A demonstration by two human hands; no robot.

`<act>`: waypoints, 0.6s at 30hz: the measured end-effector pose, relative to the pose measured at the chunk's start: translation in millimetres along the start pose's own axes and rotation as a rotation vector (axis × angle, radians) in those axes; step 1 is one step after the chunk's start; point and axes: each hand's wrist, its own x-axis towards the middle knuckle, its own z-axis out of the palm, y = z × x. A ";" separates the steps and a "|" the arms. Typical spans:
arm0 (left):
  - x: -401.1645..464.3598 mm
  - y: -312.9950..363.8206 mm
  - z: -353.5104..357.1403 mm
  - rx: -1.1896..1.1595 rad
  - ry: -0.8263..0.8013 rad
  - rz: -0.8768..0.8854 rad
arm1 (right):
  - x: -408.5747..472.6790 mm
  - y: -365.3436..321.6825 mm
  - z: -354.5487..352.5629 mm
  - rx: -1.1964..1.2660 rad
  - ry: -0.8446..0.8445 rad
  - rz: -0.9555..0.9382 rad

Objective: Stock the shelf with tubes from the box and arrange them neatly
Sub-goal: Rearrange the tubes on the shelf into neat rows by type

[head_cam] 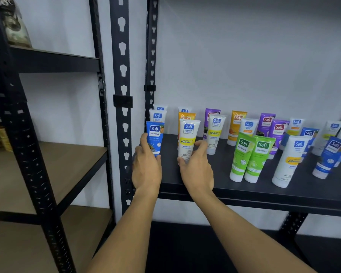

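1. The left hand (146, 170) gripped a blue tube (154, 137) upright at the shelf's (215, 186) left front corner.
2. The right hand (197, 170) clasped a white tube (187, 140) just beside it.
3. Placing seemed under way; next, both tubes likely needed squaring into rows before letting go.

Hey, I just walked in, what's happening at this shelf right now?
A person is stocking a black metal shelf with Safi skincare tubes. The left hand grips a blue Safi Naturals tube at the shelf's left end, while the right hand holds a white Perfect White Vitamin C tube just beside it. Both tubes stand upright, cap down. Many more tubes already stand further right, including two green tubes near the front. The supply box is out of view.
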 end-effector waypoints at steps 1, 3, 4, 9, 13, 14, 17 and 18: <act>0.1 -0.3 0.1 -0.006 0.004 0.004 | 0.1 0.5 0.5 0.006 0.000 -0.008; 0.3 -1.0 0.7 -0.013 0.004 0.010 | 0.0 1.7 1.8 0.015 0.008 -0.025; 0.2 -1.5 1.1 -0.019 0.002 0.010 | -0.3 2.0 2.4 0.013 0.010 -0.031; 0.6 -2.6 2.8 -0.015 0.000 0.009 | 1.1 3.0 4.6 0.013 0.023 -0.035; 1.5 -1.5 3.1 0.006 0.001 0.004 | 2.1 3.7 6.1 0.016 0.031 -0.037; 1.4 -1.6 3.0 0.008 0.000 0.001 | 2.4 3.9 6.2 0.017 0.032 -0.037; 0.9 -1.8 2.9 0.013 -0.001 -0.006 | 3.7 4.4 6.6 0.021 0.027 -0.033; 1.0 -1.9 3.2 0.015 0.001 -0.004 | 3.9 4.5 6.7 0.021 0.025 -0.033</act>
